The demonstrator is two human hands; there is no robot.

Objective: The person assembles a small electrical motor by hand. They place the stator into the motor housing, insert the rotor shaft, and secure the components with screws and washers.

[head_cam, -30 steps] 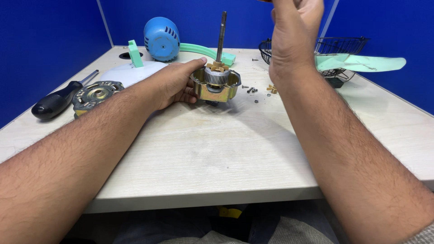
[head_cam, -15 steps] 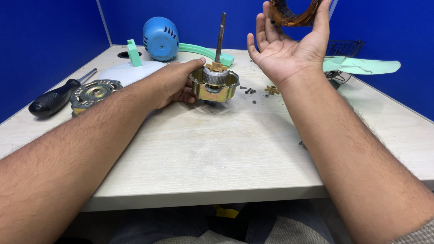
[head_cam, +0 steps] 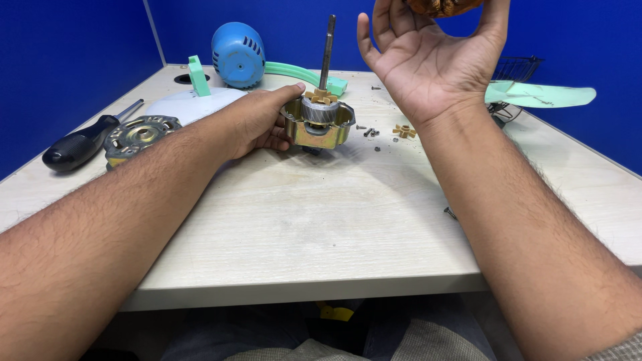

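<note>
My left hand (head_cam: pixel 257 124) grips the side of a brass-coloured motor housing (head_cam: pixel 318 126) standing on the table, with a rotor and a long steel shaft (head_cam: pixel 326 45) pointing up from it. My right hand (head_cam: pixel 428 57) is raised above and to the right of the housing, palm toward me. Its fingers hold a copper-wound stator ring (head_cam: pixel 443 7), mostly cut off by the top edge of the view.
At the left lie a black-handled screwdriver (head_cam: pixel 80 144) and a metal end cover (head_cam: pixel 137 136). A blue motor cap (head_cam: pixel 237 45), white base (head_cam: pixel 187 103) and green parts sit behind. Small screws (head_cam: pixel 369 131) and a tan plastic piece (head_cam: pixel 403 130) lie right of the housing. Green fan blade (head_cam: pixel 542 95), wire guard (head_cam: pixel 518 67) far right.
My right hand turned from back-facing to palm-facing and lifted the stator ring higher, toward the top edge. The left hand and housing stayed put.
</note>
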